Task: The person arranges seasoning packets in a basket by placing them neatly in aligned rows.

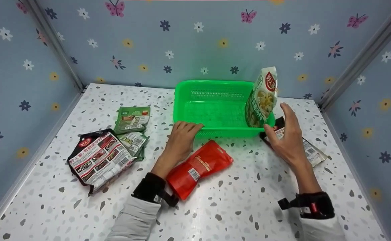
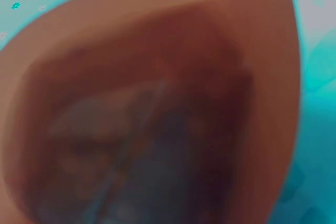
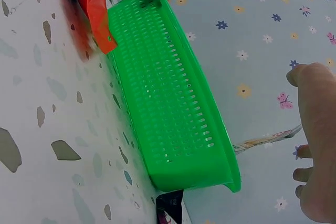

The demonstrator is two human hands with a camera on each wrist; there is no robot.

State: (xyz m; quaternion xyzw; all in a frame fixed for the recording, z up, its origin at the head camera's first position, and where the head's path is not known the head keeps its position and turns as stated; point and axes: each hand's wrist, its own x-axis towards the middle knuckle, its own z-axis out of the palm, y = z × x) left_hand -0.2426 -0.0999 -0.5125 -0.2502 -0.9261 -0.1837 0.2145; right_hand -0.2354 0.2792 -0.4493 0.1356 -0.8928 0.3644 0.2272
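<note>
A green plastic basket (image 1: 212, 131) with perforated walls stands at the back of the table. My left hand (image 1: 182, 140) grips its front rim near the left corner, the thumb outside the wall in the right wrist view. Upright at the basket's right end leans a white and green food pouch (image 1: 264, 97) with a red logo. Just right of that pouch is my right hand (image 1: 287, 140), its fingers spread and holding nothing. A red pouch (image 1: 200, 167) with a barcode lies in front of the basket, beside my left wrist. The left wrist view is mostly blurred skin.
On the left lie a black and white packet (image 1: 103, 159), a green packet (image 1: 132, 117) and another green packet (image 1: 135, 142) partly under the black one. A dark packet (image 1: 311, 150) lies partly beneath my right hand. Patterned panels (image 1: 202, 40) enclose the speckled table (image 1: 235, 207).
</note>
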